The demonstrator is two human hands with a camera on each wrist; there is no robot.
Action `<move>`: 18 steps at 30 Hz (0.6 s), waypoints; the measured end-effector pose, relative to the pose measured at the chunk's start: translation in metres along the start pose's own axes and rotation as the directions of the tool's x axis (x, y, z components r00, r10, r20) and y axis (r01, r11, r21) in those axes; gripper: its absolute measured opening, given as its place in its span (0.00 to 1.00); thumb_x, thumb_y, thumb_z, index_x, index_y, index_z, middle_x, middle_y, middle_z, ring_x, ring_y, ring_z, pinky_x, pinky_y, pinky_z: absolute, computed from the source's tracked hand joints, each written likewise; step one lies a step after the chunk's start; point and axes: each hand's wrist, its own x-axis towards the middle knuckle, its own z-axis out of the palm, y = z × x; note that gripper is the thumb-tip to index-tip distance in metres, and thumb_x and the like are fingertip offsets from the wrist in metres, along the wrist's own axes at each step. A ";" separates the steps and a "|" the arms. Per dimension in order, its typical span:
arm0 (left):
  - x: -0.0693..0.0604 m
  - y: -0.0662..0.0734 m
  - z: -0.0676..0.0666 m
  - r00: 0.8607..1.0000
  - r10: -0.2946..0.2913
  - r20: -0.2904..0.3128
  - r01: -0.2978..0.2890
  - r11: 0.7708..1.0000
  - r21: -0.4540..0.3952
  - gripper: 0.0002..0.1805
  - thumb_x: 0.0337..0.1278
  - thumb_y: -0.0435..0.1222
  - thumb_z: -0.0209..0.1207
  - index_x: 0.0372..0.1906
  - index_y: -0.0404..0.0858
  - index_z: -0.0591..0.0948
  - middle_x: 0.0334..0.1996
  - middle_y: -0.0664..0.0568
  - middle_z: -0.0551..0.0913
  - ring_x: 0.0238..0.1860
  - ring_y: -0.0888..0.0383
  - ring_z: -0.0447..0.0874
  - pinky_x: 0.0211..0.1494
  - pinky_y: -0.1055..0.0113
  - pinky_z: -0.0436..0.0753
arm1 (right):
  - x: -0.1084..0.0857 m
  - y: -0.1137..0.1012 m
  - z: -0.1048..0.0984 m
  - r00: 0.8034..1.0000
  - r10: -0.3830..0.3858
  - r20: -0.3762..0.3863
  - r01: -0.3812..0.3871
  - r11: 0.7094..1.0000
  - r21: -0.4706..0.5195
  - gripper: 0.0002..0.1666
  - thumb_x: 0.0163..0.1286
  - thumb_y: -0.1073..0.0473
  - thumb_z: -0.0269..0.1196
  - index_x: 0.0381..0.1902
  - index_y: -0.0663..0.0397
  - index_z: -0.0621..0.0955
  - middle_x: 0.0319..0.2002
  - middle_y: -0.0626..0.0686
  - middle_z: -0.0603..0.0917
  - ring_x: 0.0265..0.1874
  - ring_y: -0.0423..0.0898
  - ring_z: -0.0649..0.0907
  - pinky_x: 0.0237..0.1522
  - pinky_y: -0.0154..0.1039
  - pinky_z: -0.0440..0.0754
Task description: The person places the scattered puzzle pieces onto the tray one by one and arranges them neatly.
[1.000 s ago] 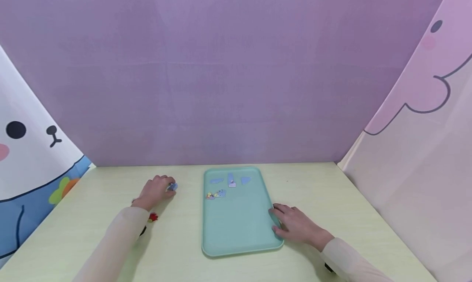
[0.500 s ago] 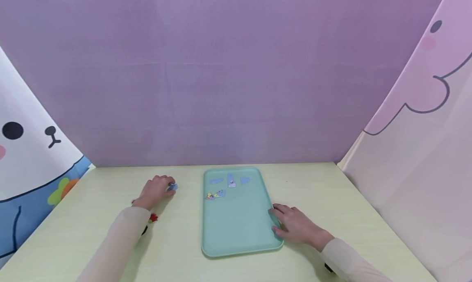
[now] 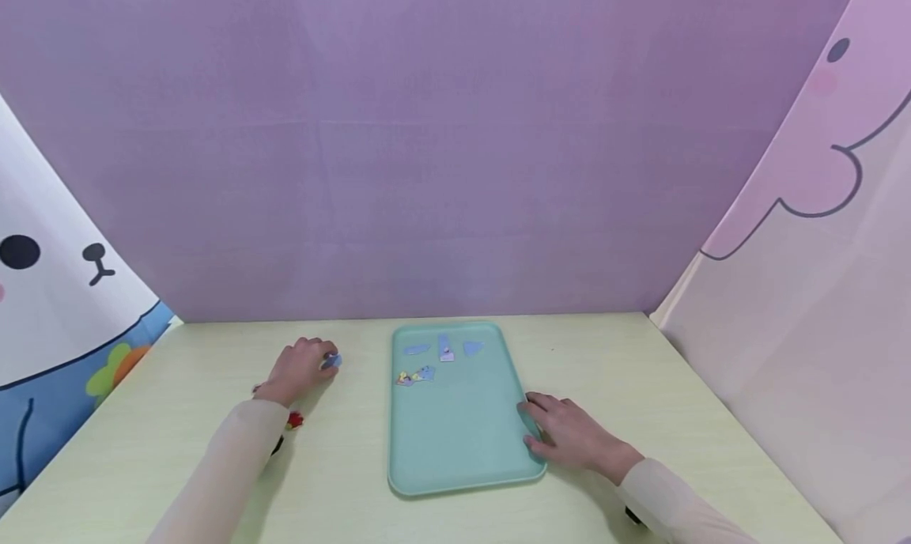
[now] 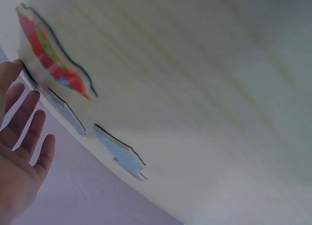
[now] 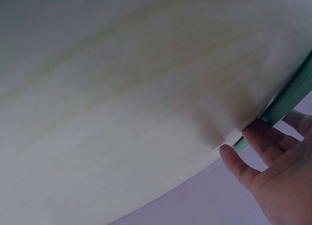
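Observation:
My left hand (image 3: pixel 297 370) is low over the table's left part, pinching a small blue piece (image 3: pixel 334 360) between thumb and a fingertip. In the left wrist view, the thumb and a finger of the left hand (image 4: pixel 22 137) meet a thin piece (image 4: pixel 30 78) seen nearly edge-on. Two light blue pieces (image 4: pixel 119 149) and a larger red one (image 4: pixel 53 57) lie close by. My right hand (image 3: pixel 572 437) rests on the right rim of the green tray (image 3: pixel 463 441); the right wrist view has the fingers of the right hand (image 5: pixel 280 161) against the tray's edge (image 5: pixel 292 91).
Inside the tray, towards its far end, lie several small flat pieces: blue ones (image 3: pixel 473 348) and a joined-looking yellow and blue pair (image 3: pixel 425 374). A red piece (image 3: pixel 295 420) lies beside the left wrist. A purple cloth (image 3: pixel 455 172) stands behind the table (image 3: pixel 605 354).

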 end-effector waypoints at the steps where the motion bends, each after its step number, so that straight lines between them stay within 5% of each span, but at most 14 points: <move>1: 0.000 0.000 0.000 1.000 0.003 -0.001 -0.003 1.000 0.006 0.16 0.44 0.39 0.66 0.40 0.36 0.81 0.34 0.47 0.83 0.34 0.50 0.77 0.34 0.53 0.79 | 0.000 0.000 0.000 1.000 0.000 0.001 0.000 1.000 -0.001 0.28 0.64 0.47 0.55 0.58 0.56 0.72 0.58 0.60 0.73 0.56 0.54 0.75 0.49 0.52 0.74; 18: -0.001 0.007 -0.006 0.996 0.077 -0.055 -0.075 0.997 0.030 0.15 0.42 0.40 0.67 0.39 0.39 0.82 0.33 0.50 0.83 0.34 0.50 0.76 0.33 0.55 0.78 | 0.000 -0.001 -0.003 1.000 0.004 0.007 -0.004 1.000 0.016 0.28 0.64 0.47 0.55 0.58 0.57 0.72 0.58 0.60 0.72 0.56 0.55 0.74 0.49 0.53 0.74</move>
